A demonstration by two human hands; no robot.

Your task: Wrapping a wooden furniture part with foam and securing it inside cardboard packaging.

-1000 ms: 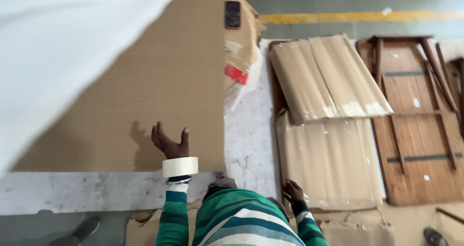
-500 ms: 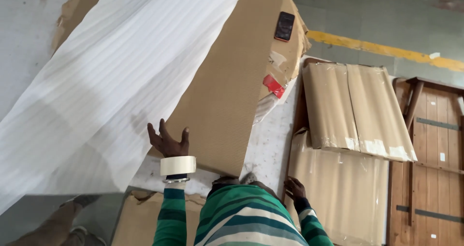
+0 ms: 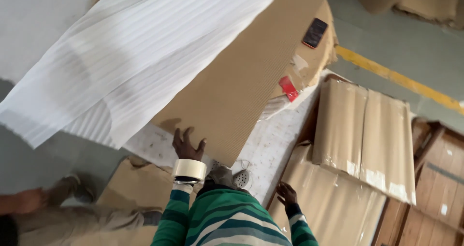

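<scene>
The left hand [image 3: 187,147] lies flat against the lower edge of a large brown cardboard sheet [image 3: 241,81], fingers spread and pointing up along it, gripping nothing. A roll of pale tape [image 3: 189,169] sits around the left wrist like a bracelet, just below the palm, above a green striped sleeve [image 3: 175,217]. Above and to the left of those fingers, a white ribbed foam sheet [image 3: 130,57] drapes over the cardboard and hangs well past its edge. Beneath the fingertips the cardboard rests on a pale speckled table [image 3: 270,149].

The right hand [image 3: 286,194] hangs low, well to the right of the left hand, its fingers loosely curled and empty, hovering just over a stack of paper-wrapped flat packs [image 3: 362,130]. Whether it touches the wrapping cannot be told.

Far above the right fingers, on the cardboard pile, lie a dark phone [image 3: 315,33] and a small red item [image 3: 288,88]. Right of the packs stands a wooden frame [image 3: 440,178], and a yellow floor line [image 3: 401,79] runs behind them. Another person's leg and shoe [image 3: 72,193] show at lower left.
</scene>
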